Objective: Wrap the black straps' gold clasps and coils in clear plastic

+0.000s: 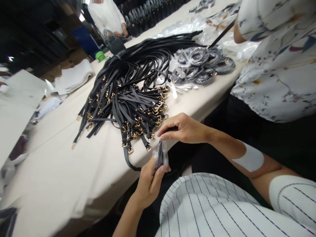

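My left hand (150, 179) is closed round a coiled black strap in a clear plastic bag (161, 154), held upright just off the table's front edge. Over the top of that bag, my right hand (182, 128) has its thumb and fingers pinched together. What the pinch holds, if anything, is too small to make out. Close beyond both hands lies a large heap of black straps (128, 108) with gold buckles, some of their ends hanging near the edge. To the right of the heap sits a pile of coiled straps in clear bags (197, 62).
A person in a floral top (283, 62) stands close on the right. Across the table (61, 171), another person in white (106, 16) handles a dark bag. Folded white cloth (74, 75) and a green tub (100, 56) lie along the far edge. Clear plastic bags (182, 26) lie behind the coils.
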A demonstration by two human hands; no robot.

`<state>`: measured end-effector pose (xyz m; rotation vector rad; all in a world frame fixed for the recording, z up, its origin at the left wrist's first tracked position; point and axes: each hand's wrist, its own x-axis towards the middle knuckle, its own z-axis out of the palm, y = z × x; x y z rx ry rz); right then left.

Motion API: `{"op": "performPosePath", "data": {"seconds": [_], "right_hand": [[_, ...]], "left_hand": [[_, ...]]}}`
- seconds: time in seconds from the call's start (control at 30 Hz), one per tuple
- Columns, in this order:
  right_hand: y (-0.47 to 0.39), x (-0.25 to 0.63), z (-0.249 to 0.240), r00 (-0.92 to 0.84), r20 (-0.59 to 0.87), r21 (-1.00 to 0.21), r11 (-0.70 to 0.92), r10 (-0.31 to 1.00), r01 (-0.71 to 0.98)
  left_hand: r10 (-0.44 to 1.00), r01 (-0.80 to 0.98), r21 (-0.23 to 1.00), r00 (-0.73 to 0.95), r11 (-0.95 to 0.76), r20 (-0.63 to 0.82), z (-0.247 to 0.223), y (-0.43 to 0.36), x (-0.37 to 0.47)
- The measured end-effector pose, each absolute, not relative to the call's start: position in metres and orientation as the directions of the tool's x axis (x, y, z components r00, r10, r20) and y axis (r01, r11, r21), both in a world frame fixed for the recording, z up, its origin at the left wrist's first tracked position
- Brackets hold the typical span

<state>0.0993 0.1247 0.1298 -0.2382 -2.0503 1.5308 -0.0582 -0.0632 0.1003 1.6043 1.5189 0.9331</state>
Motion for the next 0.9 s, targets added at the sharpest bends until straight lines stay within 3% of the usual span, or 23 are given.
{"op": "performPosePath", "data": {"seconds": [0.1, 0.23, 0.33, 0.47, 0.57, 0.67, 0.8, 0.9], "right_hand": [[0.136, 0.091, 0.111, -0.893, 0.309, -0.931, 0.297, 0.327, -0.213], [0.130, 0.081, 0.093, -0.930, 0.297, -0.953, 0.119, 0.217, -0.277], [0.111, 0.077, 0.086, -0.936, 0.239, -0.959, -0.086, 0.258, -0.269], [0.079, 0.073, 0.081, -0.886, 0.230, -0.892, -0.277, 0.402, -0.357], [0.060, 0.071, 0.079, -0.820, 0.283, -0.914, -0.120, 0.496, -0.388], [0.047, 0.073, 0.077, -0.814, 0.282, -0.948, 0.015, 0.508, -0.319], [0.039, 0.083, 0.081, -0.893, 0.115, -0.948, -0.221, 0.434, -0.229], [0.041, 0.097, 0.095, -0.906, 0.047, -0.961, -0.229, 0.421, -0.157]], "left_hand": [[0.999, 0.198, 0.980, 0.043, -0.012, 0.004, 0.115, -0.066, -0.051], [1.000, -0.118, 0.993, -0.023, -0.011, 0.009, 0.124, -0.067, -0.040], [0.993, -0.230, 0.972, -0.114, -0.036, 0.010, 0.129, -0.064, -0.035], [0.942, -0.259, 0.938, -0.301, -0.231, 0.149, 0.149, -0.054, -0.037], [0.897, -0.237, 0.928, -0.407, -0.287, 0.173, 0.166, -0.040, -0.043], [0.882, -0.162, 0.944, -0.429, -0.286, 0.194, 0.171, -0.024, -0.049], [0.764, 0.136, 0.914, -0.511, -0.381, 0.394, 0.155, -0.007, -0.058], [0.746, 0.526, 0.812, -0.428, -0.252, 0.510, 0.135, -0.006, -0.067]]}}
